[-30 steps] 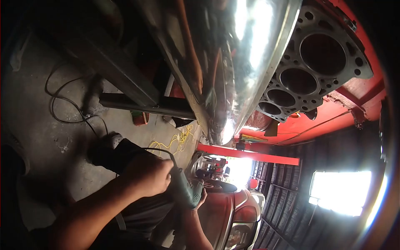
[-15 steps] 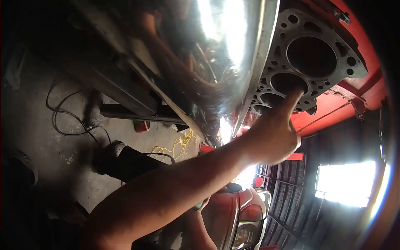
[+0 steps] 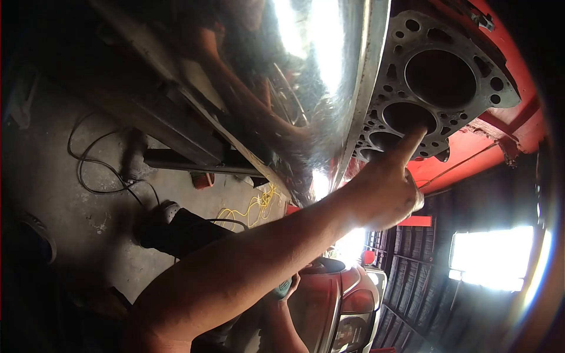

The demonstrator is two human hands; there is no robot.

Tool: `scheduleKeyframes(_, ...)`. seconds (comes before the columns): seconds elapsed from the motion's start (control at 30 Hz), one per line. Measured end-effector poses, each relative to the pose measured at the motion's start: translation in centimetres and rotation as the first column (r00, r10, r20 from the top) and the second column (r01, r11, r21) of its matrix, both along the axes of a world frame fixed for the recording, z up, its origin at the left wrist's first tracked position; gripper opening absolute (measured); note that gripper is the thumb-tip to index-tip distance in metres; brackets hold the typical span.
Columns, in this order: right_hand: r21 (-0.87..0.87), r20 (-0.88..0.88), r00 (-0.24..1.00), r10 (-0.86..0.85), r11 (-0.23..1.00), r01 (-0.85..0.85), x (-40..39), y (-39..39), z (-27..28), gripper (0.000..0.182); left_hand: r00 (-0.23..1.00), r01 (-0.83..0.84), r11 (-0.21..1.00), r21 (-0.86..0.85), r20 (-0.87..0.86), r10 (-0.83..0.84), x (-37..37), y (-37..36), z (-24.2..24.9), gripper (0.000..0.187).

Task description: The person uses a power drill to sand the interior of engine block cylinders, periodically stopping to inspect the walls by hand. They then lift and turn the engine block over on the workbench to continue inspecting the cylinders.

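Observation:
My right hand point(image 3: 388, 191) reaches across from below with its index finger stretched out and the other fingers curled in. The fingertip is right at the rim of a cylinder bore in a grey engine block point(image 3: 382, 75), overlapping its dark opening in this view. A larger bore point(image 3: 440, 78) lies beside it, and smaller holes dot the flat face around them. Nothing shows in my right hand. A shiny curved metal surface point(image 3: 265, 65) runs alongside the block and mirrors an arm. My left hand is out of the picture.
Behind my forearm, another person's hand point(image 3: 294, 288) holds a green tool point(image 3: 282, 289); a dark trouser leg point(image 3: 182, 229) shows nearby. A black cable point(image 3: 85, 156) and yellow cord point(image 3: 253, 210) lie on the concrete floor point(image 3: 53, 176). A red vehicle point(image 3: 318, 294) stands behind.
My right index finger stays at the same bore, with the hand barely shifted. The view has moved slightly. More of the other person's hand and green tool shows now.

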State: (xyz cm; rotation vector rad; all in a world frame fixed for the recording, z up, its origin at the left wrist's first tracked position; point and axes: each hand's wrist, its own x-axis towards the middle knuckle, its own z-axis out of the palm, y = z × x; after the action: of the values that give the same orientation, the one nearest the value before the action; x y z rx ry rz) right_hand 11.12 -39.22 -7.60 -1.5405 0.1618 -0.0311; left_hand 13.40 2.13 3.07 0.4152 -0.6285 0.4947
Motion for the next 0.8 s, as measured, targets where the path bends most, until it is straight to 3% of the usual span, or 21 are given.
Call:
scheduleKeyframes(0.1,-0.046,-0.013,1.0,0.027,0.999,-0.028,-0.3,-0.3,0.1,0.06,0.999,0.036,0.999,-0.01,-0.007,-0.036,0.6,0.8,0.3,0.094)
scheduleKeyframes(0.17,0.124,-0.05,0.976,0.212,0.971,-0.204,0.0,-1.5,0.2,0.06,0.998,0.054,0.998,-0.041,-0.016,-0.055,0.7,1.2,0.7,0.093)
scheduleKeyframes(0.2,0.305,-0.049,0.927,0.371,0.89,-0.34,-0.1,-1.3,0.3,0.059,0.998,0.064,0.997,-0.039,0.0,-0.064,0.9,1.4,0.7,0.093)
scheduleKeyframes(0.27,0.311,-0.04,0.936,0.349,0.895,-0.32,-0.2,-0.7,0.3,0.06,0.999,0.051,0.998,-0.047,0.005,-0.051,0.8,1.2,0.6,0.092)
scheduleKeyframes(0.33,-0.033,0.012,1.0,-0.018,0.999,0.019,-0.6,0.8,0.1,0.063,1.0,0.002,0.999,-0.051,-0.008,-0.002,0.7,0.7,0.5,0.091)
scheduleKeyframes(0.5,0.016,-0.024,1.0,0.011,1.0,-0.01,-0.1,-0.2,0.1,0.061,0.989,-0.123,0.992,-0.031,-0.082,0.121,0.1,-0.9,0.1,0.08)
scheduleKeyframes(0.6,0.104,-0.034,0.999,0.037,0.994,-0.034,0.3,-1.2,-0.2,0.059,0.997,-0.063,0.998,0.011,-0.053,0.064,-0.6,-0.9,-1.0,0.068)
scheduleKeyframes(0.7,0.134,0.011,1.0,0.024,0.991,-0.025,0.6,-2.7,-0.8,0.057,0.988,-0.085,0.971,0.223,-0.107,0.111,-2.8,-3.2,-3.4,0.055)
scheduleKeyframes(0.77,0.079,0.068,0.998,-0.017,0.997,0.012,0.8,-3.8,-1.2,0.056,0.888,-0.321,0.814,0.484,-0.147,0.437,-3.2,-7.5,-5.6,0.057)
scheduleKeyframes(0.8,0.038,0.106,0.993,-0.048,0.998,0.044,1.2,-4.6,-1.2,0.056,0.885,-0.271,0.671,0.69,-0.095,0.456,-4.0,-8.0,-6.3,0.062)
